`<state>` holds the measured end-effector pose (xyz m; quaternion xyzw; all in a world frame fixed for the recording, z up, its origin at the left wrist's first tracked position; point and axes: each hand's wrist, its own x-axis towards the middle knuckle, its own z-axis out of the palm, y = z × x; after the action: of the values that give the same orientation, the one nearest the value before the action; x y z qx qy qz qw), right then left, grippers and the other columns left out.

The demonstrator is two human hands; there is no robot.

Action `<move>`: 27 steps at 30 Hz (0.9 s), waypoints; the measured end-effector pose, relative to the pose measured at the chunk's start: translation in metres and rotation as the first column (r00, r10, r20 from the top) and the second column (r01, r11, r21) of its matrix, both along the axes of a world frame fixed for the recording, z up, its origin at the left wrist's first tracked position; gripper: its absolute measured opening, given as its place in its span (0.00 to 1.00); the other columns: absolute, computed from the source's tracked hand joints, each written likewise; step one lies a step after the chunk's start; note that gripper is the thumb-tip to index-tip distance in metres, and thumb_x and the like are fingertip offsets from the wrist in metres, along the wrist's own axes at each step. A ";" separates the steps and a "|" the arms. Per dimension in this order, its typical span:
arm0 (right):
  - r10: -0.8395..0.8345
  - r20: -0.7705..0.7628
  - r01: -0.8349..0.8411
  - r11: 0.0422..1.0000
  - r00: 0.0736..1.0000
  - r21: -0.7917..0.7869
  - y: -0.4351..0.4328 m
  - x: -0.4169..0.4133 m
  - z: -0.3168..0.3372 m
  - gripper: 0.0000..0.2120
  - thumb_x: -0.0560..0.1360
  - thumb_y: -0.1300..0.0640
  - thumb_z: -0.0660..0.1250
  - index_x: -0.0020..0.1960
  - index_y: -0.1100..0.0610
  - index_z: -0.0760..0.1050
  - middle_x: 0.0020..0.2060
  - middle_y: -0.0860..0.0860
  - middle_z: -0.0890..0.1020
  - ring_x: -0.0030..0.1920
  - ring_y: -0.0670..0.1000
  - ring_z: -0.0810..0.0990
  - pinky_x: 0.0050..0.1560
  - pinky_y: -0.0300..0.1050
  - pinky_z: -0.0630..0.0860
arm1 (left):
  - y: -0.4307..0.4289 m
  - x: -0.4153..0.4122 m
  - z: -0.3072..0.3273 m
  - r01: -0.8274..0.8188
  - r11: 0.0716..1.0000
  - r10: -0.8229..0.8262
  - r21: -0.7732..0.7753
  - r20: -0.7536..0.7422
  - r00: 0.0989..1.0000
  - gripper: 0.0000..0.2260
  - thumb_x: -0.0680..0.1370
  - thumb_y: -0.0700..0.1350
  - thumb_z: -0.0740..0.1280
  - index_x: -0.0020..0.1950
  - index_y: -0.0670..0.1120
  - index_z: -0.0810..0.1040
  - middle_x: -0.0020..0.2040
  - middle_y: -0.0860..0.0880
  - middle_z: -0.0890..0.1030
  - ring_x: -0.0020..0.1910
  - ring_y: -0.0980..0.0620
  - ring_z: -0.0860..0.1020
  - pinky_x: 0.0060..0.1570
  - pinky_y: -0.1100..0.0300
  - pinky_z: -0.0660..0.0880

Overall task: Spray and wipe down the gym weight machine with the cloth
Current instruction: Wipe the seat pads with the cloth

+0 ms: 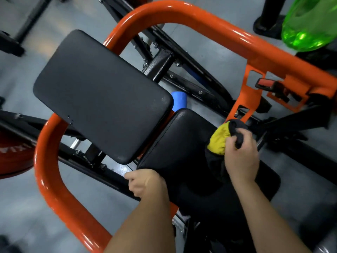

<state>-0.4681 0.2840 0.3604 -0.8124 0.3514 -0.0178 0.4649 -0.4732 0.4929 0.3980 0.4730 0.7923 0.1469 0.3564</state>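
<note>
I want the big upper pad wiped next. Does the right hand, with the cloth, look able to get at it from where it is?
Probably yes. The right hand holds the cloth on the seat pad, right beside the upper pad. Nothing lies between them, and the upper pad's face is bare.

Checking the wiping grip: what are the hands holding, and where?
Right hand grips the bunched yellow-and-black cloth at its top; left hand holds the seat pad edge.

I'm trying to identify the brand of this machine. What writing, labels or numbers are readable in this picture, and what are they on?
Red weight plate, at the left edge: pale letters, cut off by the frame and blurred; roughly "VIXI", not reliably readable.
Orange frame, black back pad, seat pad, green spray bottle, cloth: no text visible.
</note>
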 end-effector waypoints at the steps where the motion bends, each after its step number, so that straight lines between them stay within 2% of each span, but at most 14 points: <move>1: -0.029 -0.038 0.029 1.000 0.999 -0.003 -0.008 -0.004 -0.004 0.14 0.80 0.52 0.63 0.64 0.49 0.76 0.58 0.55 0.80 0.57 0.62 0.77 0.48 0.49 0.67 | 0.001 -0.001 -0.001 0.012 1.000 -0.012 -0.002 -0.004 1.000 0.29 0.82 0.59 0.49 0.65 0.42 0.80 0.65 0.39 0.79 0.61 0.36 0.76 0.65 0.46 0.68; 3: -0.084 -0.122 0.085 0.996 0.989 0.001 -0.024 -0.009 -0.009 0.14 0.80 0.52 0.61 0.64 0.51 0.77 0.58 0.58 0.81 0.59 0.64 0.77 0.48 0.49 0.66 | 0.003 -0.003 -0.003 0.033 0.999 -0.034 -0.013 -0.015 0.999 0.29 0.82 0.59 0.49 0.65 0.42 0.80 0.65 0.38 0.79 0.61 0.36 0.76 0.65 0.45 0.68; 6: -0.136 -0.294 0.154 0.987 0.946 0.039 -0.055 -0.007 -0.014 0.15 0.80 0.49 0.60 0.62 0.52 0.80 0.58 0.61 0.82 0.61 0.66 0.76 0.54 0.54 0.72 | 0.003 -0.004 -0.002 0.050 0.998 -0.050 -0.035 -0.012 0.999 0.31 0.80 0.60 0.47 0.63 0.42 0.80 0.63 0.38 0.80 0.58 0.36 0.76 0.63 0.45 0.69; 8: -0.114 -0.408 0.169 0.980 0.906 0.101 -0.075 -0.001 -0.018 0.18 0.80 0.46 0.62 0.60 0.56 0.82 0.60 0.63 0.81 0.63 0.67 0.76 0.61 0.56 0.73 | 0.005 -0.004 -0.004 0.062 0.998 -0.063 -0.034 -0.024 0.998 0.31 0.80 0.60 0.46 0.61 0.41 0.80 0.61 0.38 0.80 0.57 0.36 0.76 0.62 0.45 0.69; 11: -0.034 -0.513 0.148 0.972 0.858 0.183 -0.089 0.017 -0.017 0.25 0.78 0.43 0.64 0.63 0.62 0.80 0.63 0.64 0.80 0.64 0.66 0.77 0.61 0.53 0.72 | 0.007 -0.005 -0.007 0.070 0.997 -0.070 -0.025 -0.024 0.997 0.31 0.80 0.59 0.46 0.58 0.41 0.81 0.60 0.38 0.81 0.56 0.37 0.76 0.62 0.45 0.69; 14: 0.072 -0.492 0.054 0.970 0.867 0.237 -0.080 0.036 -0.007 0.27 0.77 0.43 0.66 0.64 0.64 0.79 0.60 0.63 0.81 0.60 0.63 0.79 0.53 0.46 0.70 | 0.006 -0.004 -0.008 0.075 0.997 -0.075 -0.021 -0.019 0.997 0.29 0.81 0.58 0.47 0.56 0.42 0.82 0.58 0.39 0.81 0.54 0.39 0.76 0.61 0.46 0.69; 16: 0.156 -0.414 -0.048 0.965 0.897 0.260 -0.057 0.055 0.006 0.23 0.75 0.41 0.67 0.56 0.61 0.82 0.54 0.60 0.83 0.54 0.61 0.80 0.51 0.46 0.71 | 0.006 -0.004 -0.009 0.071 0.997 -0.071 -0.011 -0.011 0.997 0.29 0.82 0.58 0.47 0.57 0.42 0.82 0.58 0.39 0.81 0.53 0.40 0.75 0.61 0.47 0.69; 19: 0.296 -0.292 -0.245 0.949 0.909 0.200 -0.010 0.092 0.030 0.25 0.74 0.39 0.63 0.50 0.61 0.82 0.50 0.60 0.84 0.54 0.62 0.82 0.51 0.50 0.74 | 0.006 -0.005 -0.007 0.068 0.998 -0.068 -0.008 0.000 0.998 0.29 0.82 0.59 0.47 0.57 0.43 0.82 0.59 0.40 0.81 0.54 0.39 0.76 0.62 0.46 0.68; 23: 0.420 -0.209 -0.420 0.906 0.883 0.043 0.058 0.133 0.062 0.28 0.75 0.34 0.58 0.61 0.54 0.81 0.60 0.56 0.81 0.61 0.61 0.79 0.52 0.49 0.70 | 0.006 -0.004 -0.006 0.065 0.998 -0.066 -0.026 -0.004 0.998 0.30 0.83 0.60 0.47 0.61 0.41 0.81 0.62 0.39 0.80 0.60 0.37 0.76 0.65 0.46 0.67; 27: 0.529 -0.247 -0.580 0.779 0.812 -0.237 0.085 0.121 0.067 0.38 0.72 0.23 0.54 0.68 0.49 0.73 0.67 0.55 0.68 0.68 0.61 0.65 0.64 0.61 0.64 | 0.008 -0.006 -0.010 0.048 0.999 -0.048 -0.009 -0.006 0.999 0.30 0.82 0.60 0.47 0.60 0.43 0.82 0.61 0.40 0.81 0.59 0.37 0.77 0.63 0.47 0.69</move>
<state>-0.3475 0.3685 0.4276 -0.9393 0.1264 0.1350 0.2889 -0.4790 0.5013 0.3884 0.4907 0.7824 0.1333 0.3597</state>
